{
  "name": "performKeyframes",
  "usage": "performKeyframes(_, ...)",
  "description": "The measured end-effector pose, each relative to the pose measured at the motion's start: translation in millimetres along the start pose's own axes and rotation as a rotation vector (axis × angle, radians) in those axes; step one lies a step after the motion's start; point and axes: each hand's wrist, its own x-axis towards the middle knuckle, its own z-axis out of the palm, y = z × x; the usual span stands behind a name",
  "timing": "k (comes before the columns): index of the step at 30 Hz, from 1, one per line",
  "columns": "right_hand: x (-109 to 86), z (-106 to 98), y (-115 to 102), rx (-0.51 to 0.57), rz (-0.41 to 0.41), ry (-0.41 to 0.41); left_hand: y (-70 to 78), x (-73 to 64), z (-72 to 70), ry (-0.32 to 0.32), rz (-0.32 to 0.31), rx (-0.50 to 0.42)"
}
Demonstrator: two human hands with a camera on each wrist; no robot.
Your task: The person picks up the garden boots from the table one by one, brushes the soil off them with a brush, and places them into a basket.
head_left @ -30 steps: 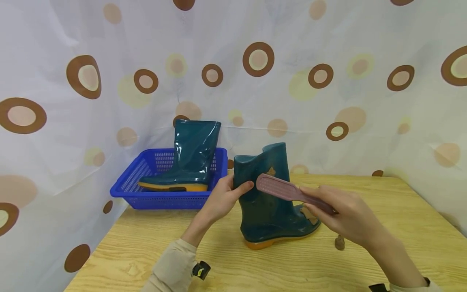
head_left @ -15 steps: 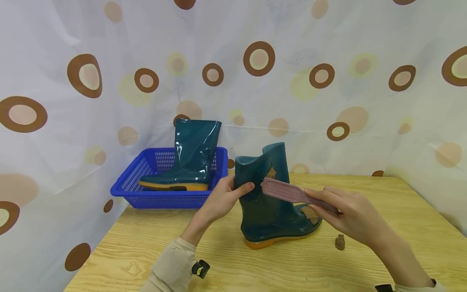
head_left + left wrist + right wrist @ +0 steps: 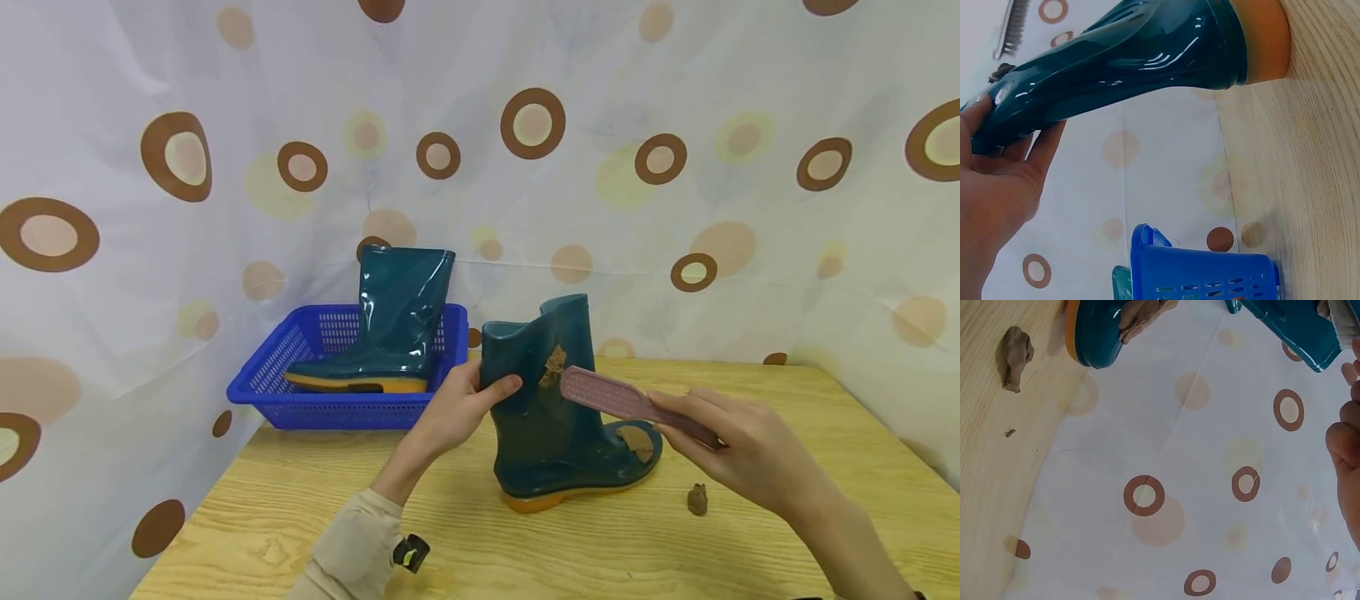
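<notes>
A dark green rubber boot (image 3: 536, 433) with an orange sole stands on the wooden table, toe to the right. My left hand (image 3: 461, 404) grips its shaft near the top, thumb on the near side, fingers behind, as the left wrist view also shows. A brown mud patch (image 3: 553, 367) sticks to the shaft and another brown patch (image 3: 636, 442) to the toe. In my right hand (image 3: 738, 442) is the handle of a pinkish scrubbing brush (image 3: 603, 393). Its head overlaps the shaft just right of the mud; the bristles (image 3: 1342, 324) face the boot in the right wrist view.
At the back left a blue plastic basket (image 3: 345, 412) holds a second green boot (image 3: 401, 308). A brown lump (image 3: 697, 500) lies on the table (image 3: 300, 533) right of the toe, a small crumb (image 3: 1010, 432) near it. A dotted curtain (image 3: 480, 200) hangs behind.
The brush has moved right and slightly down along the shaft, uncovering more of the mud patch, which looks smeared. My left hand and the boot have stayed nearly still.
</notes>
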Motion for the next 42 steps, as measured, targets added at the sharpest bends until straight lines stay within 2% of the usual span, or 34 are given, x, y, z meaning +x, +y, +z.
performKeyframes(4, 2.7, -1.3, -3.4, 0.052, -0.007, 0.015, 0.9, 0.3, 0.1, 0.011, 0.004, 0.007)
performKeyframes(9, 13.4, 3.4, -8.1, 0.041, -0.025, 0.034, 1.4, 0.2, 0.5, 0.011, 0.005, -0.004)
performKeyframes(15, 19.5, 11.9, -6.9, 0.062, -0.004, -0.007, 1.7, 0.1, 0.3, -0.014, 0.009, -0.015)
performKeyframes(21, 14.8, 11.8, -4.5, 0.136, 0.054, -0.058, -0.3, -0.9, -1.4, -0.039, 0.007, -0.021)
performKeyframes(27, 6.8, 4.1, -1.4, 0.116, 0.122, -0.113, -0.1, -0.9, -2.2, -0.047, 0.01, -0.011)
performKeyframes(42, -3.2, -4.2, -1.0, 0.067, 0.114, -0.124, 0.2, -2.3, -1.8, -0.045, -0.007, -0.001)
